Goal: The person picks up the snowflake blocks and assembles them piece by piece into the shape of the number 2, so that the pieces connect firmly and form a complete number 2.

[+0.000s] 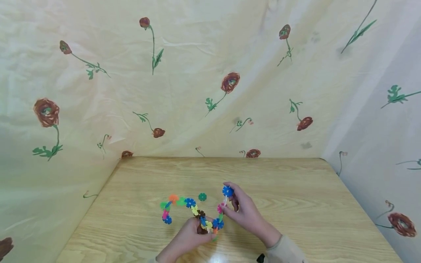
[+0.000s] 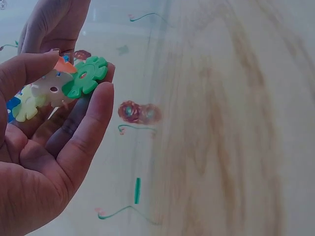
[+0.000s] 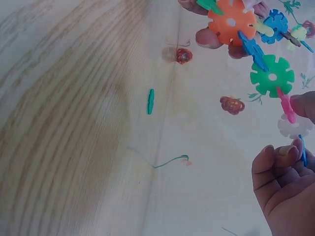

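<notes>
A long chain of slotted snowflake discs in many colours winds between both hands. My left hand grips its middle part. Close up in the left wrist view, an orange, a whitish and a green disc sit between thumb and fingers. My right hand pinches the chain's raised right end, fingers at a blue disc and thumb at a pink disc. Between those two is a clear whitish disc. The chain's other end, with a blue disc, curls down at the left.
A loose green disc rests on the wooden table beyond the chain. By the right sleeve, a small black object shows at the bottom edge. Flower-printed cloth encloses the table at the back and sides.
</notes>
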`<state>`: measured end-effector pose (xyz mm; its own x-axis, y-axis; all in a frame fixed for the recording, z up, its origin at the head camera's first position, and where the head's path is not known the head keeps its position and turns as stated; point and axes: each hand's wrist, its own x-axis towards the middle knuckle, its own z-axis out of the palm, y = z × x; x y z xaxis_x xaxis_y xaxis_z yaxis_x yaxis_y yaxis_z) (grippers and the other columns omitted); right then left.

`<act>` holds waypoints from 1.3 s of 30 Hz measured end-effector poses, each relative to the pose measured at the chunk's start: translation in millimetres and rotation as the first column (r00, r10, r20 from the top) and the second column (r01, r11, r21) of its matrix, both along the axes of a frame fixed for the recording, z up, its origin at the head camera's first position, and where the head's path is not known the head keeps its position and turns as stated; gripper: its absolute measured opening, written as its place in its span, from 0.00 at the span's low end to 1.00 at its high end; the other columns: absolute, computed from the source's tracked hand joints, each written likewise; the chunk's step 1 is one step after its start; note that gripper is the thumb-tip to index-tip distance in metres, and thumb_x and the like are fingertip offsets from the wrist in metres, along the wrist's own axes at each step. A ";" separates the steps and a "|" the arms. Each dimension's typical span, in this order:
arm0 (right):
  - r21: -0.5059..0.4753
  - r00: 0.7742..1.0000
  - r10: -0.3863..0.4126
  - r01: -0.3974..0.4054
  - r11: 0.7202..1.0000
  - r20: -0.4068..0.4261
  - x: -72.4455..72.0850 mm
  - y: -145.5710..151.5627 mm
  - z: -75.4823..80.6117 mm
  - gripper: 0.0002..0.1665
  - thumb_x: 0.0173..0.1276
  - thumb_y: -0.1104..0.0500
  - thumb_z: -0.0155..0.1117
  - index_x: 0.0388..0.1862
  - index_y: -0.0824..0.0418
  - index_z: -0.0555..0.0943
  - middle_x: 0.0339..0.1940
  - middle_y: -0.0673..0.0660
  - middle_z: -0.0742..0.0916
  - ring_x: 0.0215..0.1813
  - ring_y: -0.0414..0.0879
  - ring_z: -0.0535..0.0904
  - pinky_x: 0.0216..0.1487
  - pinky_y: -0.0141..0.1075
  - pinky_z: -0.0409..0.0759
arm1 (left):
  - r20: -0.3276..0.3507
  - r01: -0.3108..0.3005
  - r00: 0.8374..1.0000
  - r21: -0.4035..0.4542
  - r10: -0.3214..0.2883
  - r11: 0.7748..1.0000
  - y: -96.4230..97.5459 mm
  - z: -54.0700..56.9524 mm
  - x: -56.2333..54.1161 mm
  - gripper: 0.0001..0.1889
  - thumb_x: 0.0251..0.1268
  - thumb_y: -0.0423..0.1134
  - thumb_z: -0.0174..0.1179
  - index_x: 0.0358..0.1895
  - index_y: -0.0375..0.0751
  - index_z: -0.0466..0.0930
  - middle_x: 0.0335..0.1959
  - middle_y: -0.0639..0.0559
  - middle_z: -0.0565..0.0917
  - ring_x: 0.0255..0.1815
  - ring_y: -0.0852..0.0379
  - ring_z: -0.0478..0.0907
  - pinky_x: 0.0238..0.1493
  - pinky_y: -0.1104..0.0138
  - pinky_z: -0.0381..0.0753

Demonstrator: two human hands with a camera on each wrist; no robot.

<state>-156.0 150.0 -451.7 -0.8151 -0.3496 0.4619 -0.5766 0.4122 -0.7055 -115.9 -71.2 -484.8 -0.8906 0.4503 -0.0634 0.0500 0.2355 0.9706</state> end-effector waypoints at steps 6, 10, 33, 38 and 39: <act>0.034 1.000 0.019 -0.019 0.999 0.015 0.4 1.6 1.8 0.40 0.62 0.58 0.72 0.71 0.57 0.65 0.27 0.46 0.74 0.22 0.37 0.67 0.21 0.29 0.69 | 0.004 0.017 1.000 -0.020 -0.017 1.000 -0.4 0.9 0.7 0.08 0.59 0.39 0.68 0.39 0.42 0.84 0.20 0.58 0.78 0.19 0.66 0.68 0.21 0.75 0.67; -0.013 0.997 0.070 -0.071 0.997 -0.031 0.7 3.5 0.4 0.30 0.72 0.63 0.60 0.71 0.59 0.65 0.31 0.48 0.77 0.27 0.37 0.70 0.27 0.30 0.73 | 0.015 0.030 0.999 -0.014 -0.030 0.999 -1.1 -0.8 0.9 0.07 0.58 0.40 0.68 0.36 0.41 0.83 0.19 0.59 0.76 0.19 0.66 0.66 0.21 0.75 0.66; -0.126 0.998 -0.022 0.014 0.992 -0.062 12.8 1.0 34.3 0.15 0.72 0.77 0.49 0.52 0.67 0.76 0.29 0.57 0.82 0.22 0.38 0.69 0.19 0.30 0.70 | 0.037 0.012 0.999 0.002 -0.012 1.000 -1.7 -2.9 0.1 0.12 0.59 0.38 0.67 0.46 0.45 0.85 0.24 0.57 0.79 0.20 0.65 0.65 0.22 0.74 0.66; -0.124 0.999 -0.008 0.002 0.992 -0.050 2.6 5.9 16.2 0.17 0.74 0.75 0.47 0.54 0.64 0.76 0.29 0.56 0.82 0.18 0.37 0.64 0.16 0.30 0.68 | 0.036 0.016 0.999 0.009 -0.016 1.000 -1.6 -2.0 0.6 0.13 0.59 0.38 0.67 0.48 0.44 0.85 0.23 0.57 0.79 0.18 0.65 0.64 0.21 0.75 0.65; -0.122 0.999 -0.007 0.001 0.992 -0.046 0.3 7.2 12.1 0.17 0.74 0.74 0.46 0.55 0.63 0.75 0.30 0.55 0.82 0.18 0.36 0.64 0.16 0.30 0.68 | 0.035 0.015 0.999 0.011 -0.016 1.000 -1.6 -1.7 0.7 0.13 0.59 0.38 0.67 0.48 0.44 0.85 0.23 0.57 0.79 0.18 0.65 0.64 0.21 0.75 0.65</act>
<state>-155.8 157.2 -439.7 -0.7930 -0.2847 0.5386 -0.6085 0.3270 -0.7230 -115.3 -72.8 -486.5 -0.8809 0.4647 -0.0897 0.0194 0.2248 0.9742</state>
